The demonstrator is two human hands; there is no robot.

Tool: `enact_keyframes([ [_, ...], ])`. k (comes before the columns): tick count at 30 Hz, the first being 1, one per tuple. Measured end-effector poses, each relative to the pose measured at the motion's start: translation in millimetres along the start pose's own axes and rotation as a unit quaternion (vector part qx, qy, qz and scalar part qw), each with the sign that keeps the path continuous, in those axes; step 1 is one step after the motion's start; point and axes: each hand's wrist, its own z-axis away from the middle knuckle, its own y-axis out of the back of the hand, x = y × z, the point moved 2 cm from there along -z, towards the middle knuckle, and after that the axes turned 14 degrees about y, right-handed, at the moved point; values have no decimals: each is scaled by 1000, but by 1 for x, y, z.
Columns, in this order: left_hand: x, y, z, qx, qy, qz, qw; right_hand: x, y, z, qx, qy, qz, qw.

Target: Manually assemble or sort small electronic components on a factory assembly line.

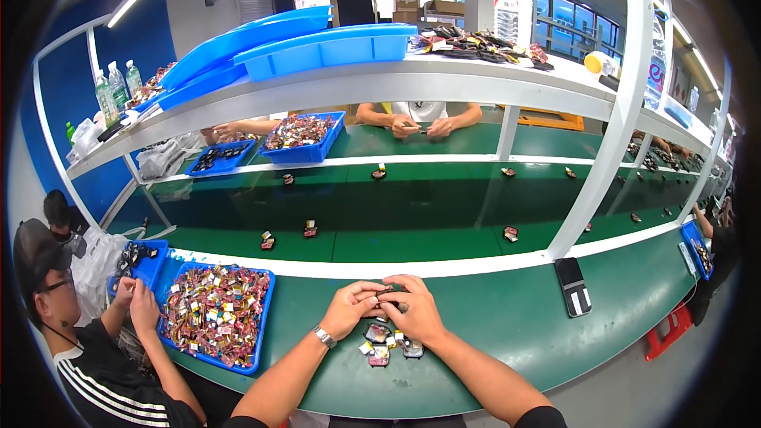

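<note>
My left hand (349,311), with a metal watch on its wrist, and my right hand (415,313) meet over the green table. Their fingers close together around a small black part (386,292), mostly covered by the fingertips. Just below them lies a little group of small dark-framed electronic pieces (379,357) with white and yellow tags. One of these, a rounded clear-and-black piece (412,349), sits under my right hand. To the left of my left forearm stands a blue tray (267,313) heaped with small reddish wired parts (216,309).
A person in a black shirt (111,380) works at my left beside a blue tray of black parts (143,260). A conveyor belt (412,234) carries scattered parts beyond the white rail. A white post (602,135) and a black phone-like case (573,287) are at right.
</note>
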Motion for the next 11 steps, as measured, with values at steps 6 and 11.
enact_keyframes([
  [6, -2, -1, 0, 6, -7, -11, 1000, 6, -5, 2, -5, -18, -13, 1000],
  [11, -5, 5, -4, 38, -25, 24, 999, 3, -7, 1, -59, -33, -30, 997],
])
